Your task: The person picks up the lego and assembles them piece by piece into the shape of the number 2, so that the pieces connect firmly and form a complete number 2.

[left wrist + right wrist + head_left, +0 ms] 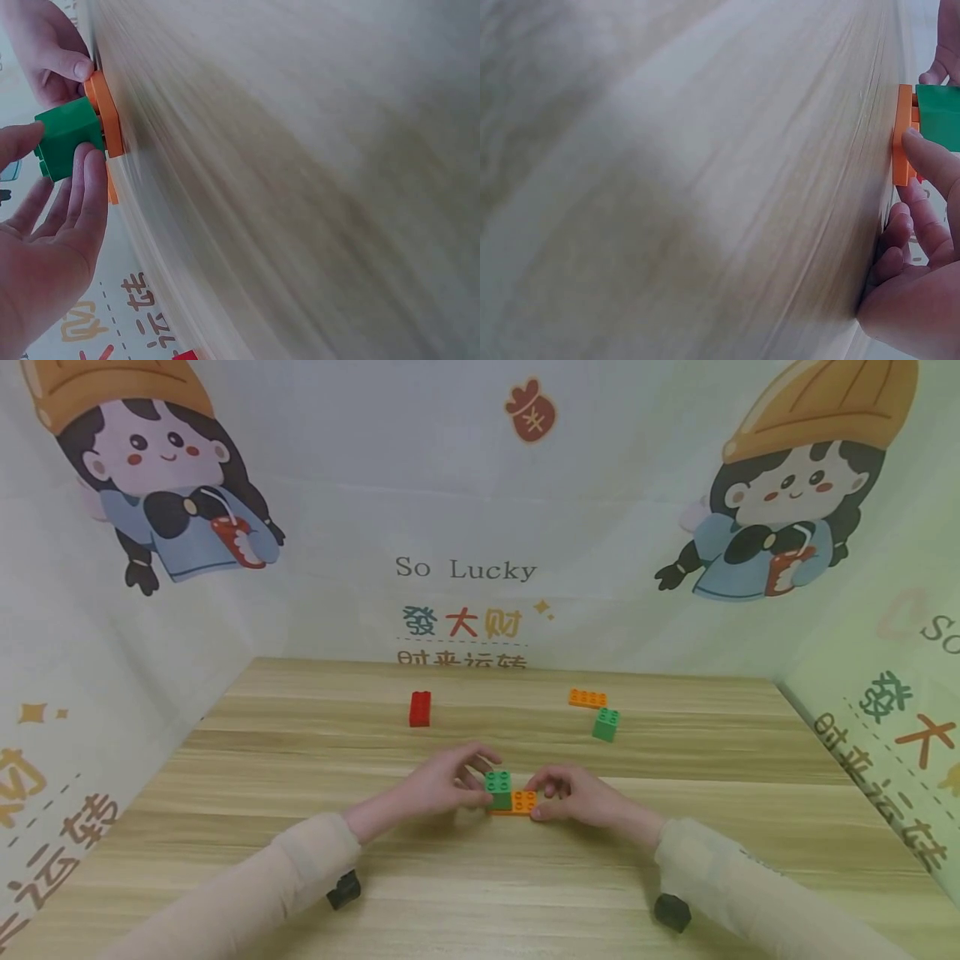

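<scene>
In the head view, we see the orange plate point(524, 802) near the centre of the frame, with the green block point(498, 789) over its left end. Our left hand point(453, 783) grips the block; our right hand point(577, 795) pinches the plate's right end. This view alone sets out the spare pieces: a red block point(420, 709) left of centre, and another orange plate point(587, 697) beside a second green block point(606, 725) at upper right, all on the wooden surface point(450, 893). From above, we cannot judge the fit.

The left wrist view, at its left edge, gives us the grasp: thumb on one side of the block, fingers on the other. The block looks slightly tilted against the plate; we would level it before pressing.

The right wrist view, at its right edge, shows orange studs in a narrow gap under the block, so we judge it not fully seated. We should steady the plate with the right fingers, then press straight and evenly.
</scene>
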Demonstrator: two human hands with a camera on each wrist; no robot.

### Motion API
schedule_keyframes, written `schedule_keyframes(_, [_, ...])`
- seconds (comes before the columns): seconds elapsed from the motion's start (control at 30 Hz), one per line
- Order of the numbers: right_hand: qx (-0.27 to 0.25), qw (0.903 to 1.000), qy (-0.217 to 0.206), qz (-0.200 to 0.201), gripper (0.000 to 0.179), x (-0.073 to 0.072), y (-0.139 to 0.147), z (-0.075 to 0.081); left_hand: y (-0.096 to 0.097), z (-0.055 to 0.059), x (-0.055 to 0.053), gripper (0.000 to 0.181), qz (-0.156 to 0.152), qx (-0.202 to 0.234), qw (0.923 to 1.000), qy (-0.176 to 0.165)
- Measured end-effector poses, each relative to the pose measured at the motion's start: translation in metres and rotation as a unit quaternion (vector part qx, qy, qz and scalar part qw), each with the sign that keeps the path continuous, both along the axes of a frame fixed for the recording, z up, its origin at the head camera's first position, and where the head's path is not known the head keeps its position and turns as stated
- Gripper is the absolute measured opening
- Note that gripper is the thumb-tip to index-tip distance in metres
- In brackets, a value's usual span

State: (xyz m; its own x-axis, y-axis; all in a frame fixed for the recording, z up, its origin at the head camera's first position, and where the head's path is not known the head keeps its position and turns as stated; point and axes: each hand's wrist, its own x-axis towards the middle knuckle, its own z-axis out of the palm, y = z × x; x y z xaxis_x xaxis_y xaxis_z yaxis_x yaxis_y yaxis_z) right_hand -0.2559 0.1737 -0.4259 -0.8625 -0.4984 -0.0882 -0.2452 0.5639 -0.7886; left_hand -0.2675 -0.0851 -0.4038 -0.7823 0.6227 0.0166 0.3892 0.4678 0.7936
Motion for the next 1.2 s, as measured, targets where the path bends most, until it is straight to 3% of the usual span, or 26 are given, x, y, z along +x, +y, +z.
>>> schedule_keyframes(0.27, [-0.01, 0.9999, -0.003, 0.002, 0.033, 0.0023, -0.0005, 0.0038, -0.0028, -0.0016, -0.0015, 0.033, -0.012, 0.014, 0.9998, -0.002])
schedule_keyframes(1.2, [-0.015, 0.9999, 0.003, 0.005, 0.029, 0.0022, -0.0011, 0.0034, -0.0033, 0.0039, -0.0078, 0.028, -0.031, 0.012, 0.9988, -0.036])
